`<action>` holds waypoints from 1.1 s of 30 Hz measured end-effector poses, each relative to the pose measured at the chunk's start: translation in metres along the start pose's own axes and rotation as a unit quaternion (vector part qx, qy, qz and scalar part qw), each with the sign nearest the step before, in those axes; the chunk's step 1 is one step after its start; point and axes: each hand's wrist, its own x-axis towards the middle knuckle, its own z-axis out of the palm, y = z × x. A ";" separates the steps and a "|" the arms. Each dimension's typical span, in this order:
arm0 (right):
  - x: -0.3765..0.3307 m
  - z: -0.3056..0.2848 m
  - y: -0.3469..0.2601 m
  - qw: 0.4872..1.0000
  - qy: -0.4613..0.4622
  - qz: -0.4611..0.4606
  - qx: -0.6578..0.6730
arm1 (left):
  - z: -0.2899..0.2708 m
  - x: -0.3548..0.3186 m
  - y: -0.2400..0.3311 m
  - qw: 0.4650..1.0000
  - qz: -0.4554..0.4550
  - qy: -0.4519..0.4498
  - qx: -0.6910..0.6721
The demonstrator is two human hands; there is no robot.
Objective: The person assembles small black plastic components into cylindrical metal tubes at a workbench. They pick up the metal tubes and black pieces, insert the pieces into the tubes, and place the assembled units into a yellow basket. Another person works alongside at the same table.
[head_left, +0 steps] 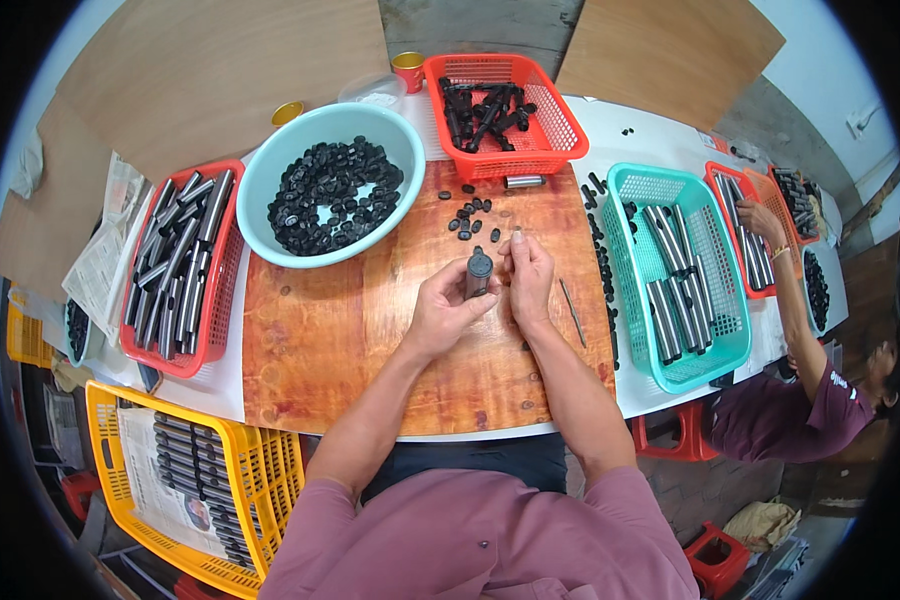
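Observation:
My left hand [445, 305] grips a short dark metal tube [478, 277] held upright over the wooden board [370, 340], with a black cap on its top end. Right beside it, my right hand [528, 275] has its fingers pinched together at the tube's top; whether it holds a small part I cannot tell. Several loose black caps [473, 216] lie on the board just beyond both hands. A light blue bowl [270, 185] full of black caps stands at the far left of the board.
A red basket [205, 330] of metal tubes sits left, an orange-red basket [550, 140] of dark tubes behind, a teal basket [720, 330] of tubes right. A thin rod [573, 312] lies by my right hand. A yellow crate [260, 470] stands below left. Another person [810, 400] works at right.

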 end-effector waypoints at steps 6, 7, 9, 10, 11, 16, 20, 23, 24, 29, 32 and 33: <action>0.000 0.000 0.002 1.000 0.003 0.013 0.016 | -0.007 0.002 0.002 0.999 -0.032 -0.009 -0.011; 0.000 0.000 0.001 1.000 0.001 0.012 0.018 | -0.006 0.003 0.003 0.999 -0.028 -0.014 -0.020; 0.000 -0.001 0.002 1.000 -0.001 0.011 0.021 | -0.007 0.002 0.001 0.999 -0.032 -0.006 -0.038; 0.000 0.000 0.004 1.000 0.000 0.011 0.022 | -0.007 0.002 0.001 0.998 -0.035 -0.003 -0.047; 0.001 -0.001 0.006 1.000 0.002 0.011 0.022 | -0.007 0.002 0.002 0.998 -0.040 -0.001 -0.058; 0.002 0.000 0.008 1.000 -0.003 -0.003 0.003 | -0.011 0.003 0.000 0.995 -0.056 -0.006 -0.083; 0.001 -0.004 -0.004 0.999 -0.011 0.038 -0.004 | -0.011 0.003 -0.003 0.992 -0.072 -0.015 -0.105; 0.027 -0.013 -0.006 0.987 0.028 -0.076 -0.136 | -0.009 0.004 -0.001 0.985 -0.099 -0.019 -0.139; 0.042 -0.015 -0.007 0.960 0.026 -0.161 -0.230 | -0.011 0.003 0.000 0.981 -0.110 -0.016 -0.158; 0.099 -0.031 -0.017 0.748 -0.005 -0.374 -0.548 | -0.010 0.004 0.001 0.963 -0.153 -0.029 -0.219; 0.107 -0.032 -0.022 0.690 -0.100 -0.283 -0.658 | -0.010 0.004 0.000 0.964 -0.150 -0.036 -0.215; 0.107 -0.029 -0.027 0.680 -0.119 -0.267 -0.673 | -0.010 0.003 0.001 0.966 -0.147 -0.037 -0.207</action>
